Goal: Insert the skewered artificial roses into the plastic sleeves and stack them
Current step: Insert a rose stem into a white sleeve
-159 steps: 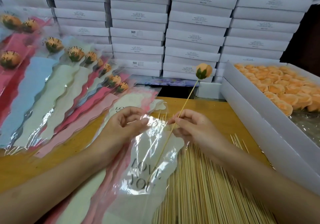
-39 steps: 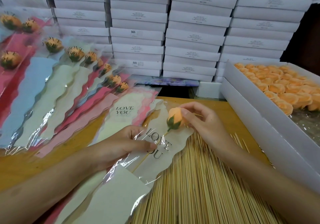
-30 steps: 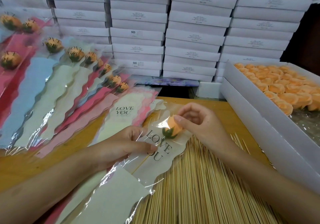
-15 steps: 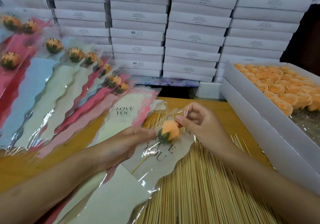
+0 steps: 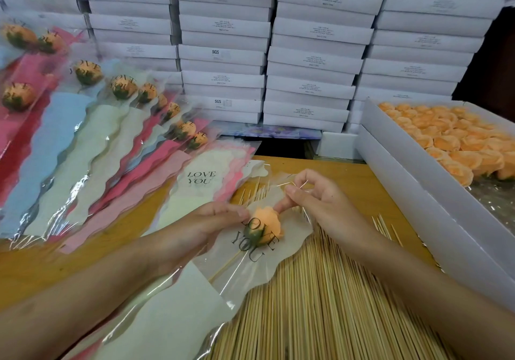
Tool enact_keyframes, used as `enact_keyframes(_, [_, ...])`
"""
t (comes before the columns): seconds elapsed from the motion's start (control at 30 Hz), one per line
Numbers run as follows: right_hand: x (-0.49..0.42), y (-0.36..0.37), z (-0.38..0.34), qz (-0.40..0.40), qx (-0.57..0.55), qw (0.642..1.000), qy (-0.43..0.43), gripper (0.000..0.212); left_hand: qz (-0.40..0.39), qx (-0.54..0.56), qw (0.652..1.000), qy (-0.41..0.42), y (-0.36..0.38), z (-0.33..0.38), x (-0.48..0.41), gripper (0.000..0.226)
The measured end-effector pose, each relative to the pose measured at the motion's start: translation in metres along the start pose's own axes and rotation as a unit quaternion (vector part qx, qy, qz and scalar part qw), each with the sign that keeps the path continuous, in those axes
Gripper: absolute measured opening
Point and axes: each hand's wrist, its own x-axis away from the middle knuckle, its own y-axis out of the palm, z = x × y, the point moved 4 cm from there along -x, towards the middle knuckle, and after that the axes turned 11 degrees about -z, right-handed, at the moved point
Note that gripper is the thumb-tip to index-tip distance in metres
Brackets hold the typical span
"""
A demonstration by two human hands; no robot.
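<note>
Finished sleeved roses (image 5: 122, 86), fanned along table's (image 5: 362, 181) left edge: ten heads showing. Rose (image 5: 267, 224) in sleeve (image 5: 292, 234), front middle: one. Open box (image 5: 404, 170) of loose rose heads (image 5: 451, 142), right edge: one; heads uncountable. Skewers (image 5: 320, 304): heap, uncountable. White box stacks (image 5: 223, 53) at back: five columns.

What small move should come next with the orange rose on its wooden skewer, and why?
Probably the right hand should release the mouth of the clear plastic sleeve. The orange artificial rose already sits behind the LOVE YOU print, and the left hand grips the sleeve beside it.
</note>
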Motion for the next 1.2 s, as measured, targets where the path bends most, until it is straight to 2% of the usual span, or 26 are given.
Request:
enact_keyframes(0.13, [0.000, 0.003, 0.001, -0.011, -0.007, 1.000, 0.017, 0.015, -0.016, 0.001, 1.000, 0.008, 0.002, 0.001, 0.000, 0.083])
enact_keyframes(0.27, [0.000, 0.004, 0.005, -0.027, -0.010, 0.999, 0.031, 0.022, -0.026, -0.007, 0.999, 0.020, 0.003, 0.004, -0.001, 0.091])
enact_keyframes(0.4, [0.001, 0.004, 0.007, -0.036, -0.023, 0.999, 0.034, 0.026, -0.047, 0.011, 0.999, 0.020, 0.002, 0.002, -0.002, 0.079])
enact_keyframes(0.5, [0.000, 0.003, 0.010, -0.043, -0.026, 0.998, 0.048, 0.042, -0.090, -0.004, 0.995, 0.036, 0.005, 0.005, -0.002, 0.053])
enact_keyframes(0.57, [-0.001, 0.004, 0.010, -0.047, -0.026, 0.997, 0.052, 0.048, -0.114, 0.014, 0.993, 0.035, 0.007, 0.006, -0.002, 0.046])
enact_keyframes(0.7, [-0.003, 0.005, 0.012, -0.032, -0.027, 0.997, 0.057, 0.041, -0.121, 0.047, 0.991, 0.035, 0.007, 0.003, -0.002, 0.053])
enact_keyframes(0.8, [-0.002, 0.007, 0.012, -0.033, -0.031, 0.997, 0.067, 0.048, -0.123, 0.037, 0.991, 0.046, 0.010, 0.005, 0.002, 0.046])
enact_keyframes(1.03, [-0.003, 0.005, 0.011, -0.022, -0.027, 0.997, 0.068, 0.045, -0.128, 0.049, 0.989, 0.046, 0.014, 0.009, 0.005, 0.029])
enact_keyframes(1.13, [-0.003, 0.002, 0.009, -0.008, -0.043, 0.998, 0.037, 0.039, -0.097, 0.063, 0.992, 0.052, 0.012, 0.009, 0.005, 0.027])
enact_keyframes(1.2, [-0.002, -0.002, 0.009, 0.030, -0.037, 0.999, 0.017, 0.030, -0.073, 0.074, 0.993, 0.053, 0.010, 0.010, 0.003, 0.027])
